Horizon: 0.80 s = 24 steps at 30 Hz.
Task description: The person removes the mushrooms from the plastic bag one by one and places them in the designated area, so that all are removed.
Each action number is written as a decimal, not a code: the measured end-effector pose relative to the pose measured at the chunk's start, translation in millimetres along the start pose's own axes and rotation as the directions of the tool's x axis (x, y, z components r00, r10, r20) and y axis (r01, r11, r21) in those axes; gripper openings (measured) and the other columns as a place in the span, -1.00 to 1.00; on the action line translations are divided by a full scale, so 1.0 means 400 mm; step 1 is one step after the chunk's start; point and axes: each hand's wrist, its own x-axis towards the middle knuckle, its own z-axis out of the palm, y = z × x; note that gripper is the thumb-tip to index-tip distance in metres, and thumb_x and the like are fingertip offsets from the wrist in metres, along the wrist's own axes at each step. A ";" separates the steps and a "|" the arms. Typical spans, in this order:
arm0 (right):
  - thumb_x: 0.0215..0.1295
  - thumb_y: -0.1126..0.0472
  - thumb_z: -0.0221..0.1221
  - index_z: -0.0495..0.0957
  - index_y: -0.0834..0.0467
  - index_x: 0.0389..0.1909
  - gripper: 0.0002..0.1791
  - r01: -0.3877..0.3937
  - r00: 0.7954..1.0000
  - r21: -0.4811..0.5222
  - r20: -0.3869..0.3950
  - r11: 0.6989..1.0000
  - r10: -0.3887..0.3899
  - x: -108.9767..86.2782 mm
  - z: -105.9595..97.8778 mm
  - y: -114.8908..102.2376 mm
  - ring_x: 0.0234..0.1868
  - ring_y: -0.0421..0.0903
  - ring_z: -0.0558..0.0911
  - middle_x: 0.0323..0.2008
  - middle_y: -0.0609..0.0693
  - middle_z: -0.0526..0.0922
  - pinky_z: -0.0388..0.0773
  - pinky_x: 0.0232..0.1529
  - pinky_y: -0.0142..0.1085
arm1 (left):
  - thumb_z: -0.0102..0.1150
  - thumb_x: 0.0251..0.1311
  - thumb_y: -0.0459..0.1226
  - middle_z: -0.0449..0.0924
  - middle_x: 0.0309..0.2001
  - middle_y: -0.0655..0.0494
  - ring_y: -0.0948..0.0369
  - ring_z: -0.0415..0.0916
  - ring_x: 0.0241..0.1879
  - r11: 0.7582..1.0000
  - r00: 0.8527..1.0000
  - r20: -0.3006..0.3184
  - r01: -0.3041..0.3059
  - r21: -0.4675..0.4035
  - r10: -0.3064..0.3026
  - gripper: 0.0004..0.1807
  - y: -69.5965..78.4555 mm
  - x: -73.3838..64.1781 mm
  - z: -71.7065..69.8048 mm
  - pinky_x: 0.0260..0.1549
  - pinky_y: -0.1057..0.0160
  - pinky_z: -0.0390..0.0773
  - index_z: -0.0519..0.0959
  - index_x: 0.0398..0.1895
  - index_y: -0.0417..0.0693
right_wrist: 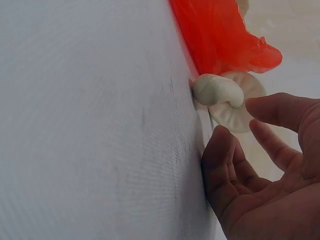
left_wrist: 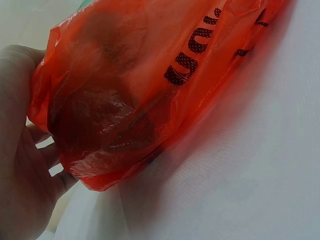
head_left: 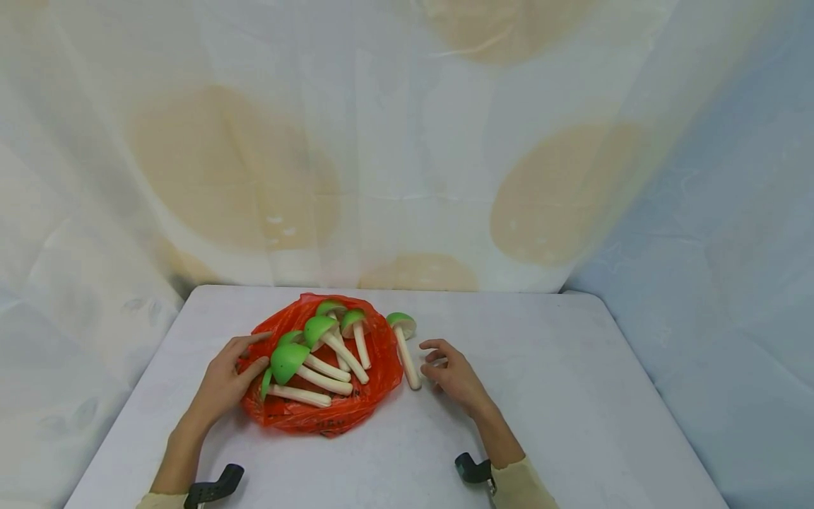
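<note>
Mushrooms (head_left: 289, 360) with green caps and pale stems lie heaped in a red plastic bag (head_left: 381, 387) in the head view, the bag's mouth spread wide on the white table (head_left: 572, 396) so that the contents are in plain sight. The left hand (head_left: 224, 375) pinches the bag's left edge between thumb and fingers, probably to steady the thin plastic and hold the mouth apart. One loose mushroom (head_left: 405, 353) lies on the table just right of the bag, cap away from the person and stem pointing back, which seems to put the stem within easy reach. The right hand (head_left: 456, 376) is just beside that stem, thumb and fingers parted and bent, holding nothing. In the left wrist view, the bag's side, printed with dark marks, bulges, most likely from the mushrooms inside; the left hand's fingers lie behind its edge, their tips hidden. In the right wrist view, the loose mushroom's stem end faces the camera, its cap's pale underside beyond it and the bag close by; the right hand's gap between thumb and fingers looks roomy enough for the stem, though whether a fingertip touches it I cannot tell
</note>
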 end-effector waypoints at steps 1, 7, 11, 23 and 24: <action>0.34 0.23 0.21 0.48 0.05 0.25 -0.55 -0.002 1.000 0.001 -0.001 1.000 0.002 0.000 0.000 -0.001 -0.26 0.02 0.54 -0.03 0.11 0.52 0.64 -0.32 -0.19 | 0.18 0.41 -0.13 0.49 0.15 -0.08 0.01 0.44 0.03 1.000 1.000 -0.001 -0.002 0.002 0.002 -0.53 0.000 0.000 0.000 -0.05 -0.08 0.43 0.49 0.33 -0.02; 0.35 0.23 0.22 0.48 0.07 0.24 -0.56 0.001 1.000 0.009 -0.015 1.000 -0.001 0.000 -0.002 -0.002 -0.28 0.02 0.53 -0.08 0.11 0.51 0.63 -0.34 -0.19 | 0.18 0.41 -0.13 0.49 0.16 -0.10 -0.01 0.43 0.05 1.000 1.000 0.000 -0.001 -0.004 0.001 -0.53 0.001 -0.001 -0.001 -0.03 -0.13 0.44 0.48 0.33 -0.02; 0.35 0.22 0.23 0.49 0.08 0.24 -0.56 0.009 0.999 0.008 -0.034 1.000 -0.009 0.000 -0.004 -0.007 -0.31 0.01 0.52 -0.11 0.09 0.51 0.61 -0.34 -0.20 | 0.17 0.42 -0.12 0.48 0.17 -0.11 -0.05 0.43 0.09 1.000 1.000 0.006 0.005 -0.013 -0.005 -0.53 0.003 -0.002 -0.003 0.00 -0.19 0.43 0.48 0.34 -0.02; 0.36 0.18 0.24 0.54 -0.04 0.15 -0.64 0.104 0.993 0.085 -0.056 0.991 -0.099 -0.015 -0.003 -0.051 -0.24 0.26 0.55 -0.14 0.07 0.54 0.60 -0.38 -0.23 | 0.16 0.42 -0.12 0.48 0.18 -0.12 -0.04 0.42 0.08 1.000 1.000 0.005 0.008 -0.016 -0.008 -0.53 0.000 -0.001 -0.002 0.00 -0.20 0.44 0.48 0.34 -0.02; 0.37 0.19 0.24 0.54 -0.05 0.15 -0.65 0.115 0.992 0.090 -0.055 0.989 -0.110 -0.016 -0.003 -0.055 -0.23 0.29 0.54 -0.14 0.07 0.54 0.61 -0.38 -0.21 | 0.16 0.42 -0.12 0.47 0.18 -0.12 -0.05 0.42 0.09 1.000 1.000 0.006 0.009 -0.019 -0.009 -0.53 0.000 -0.001 -0.002 0.02 -0.22 0.43 0.47 0.34 -0.02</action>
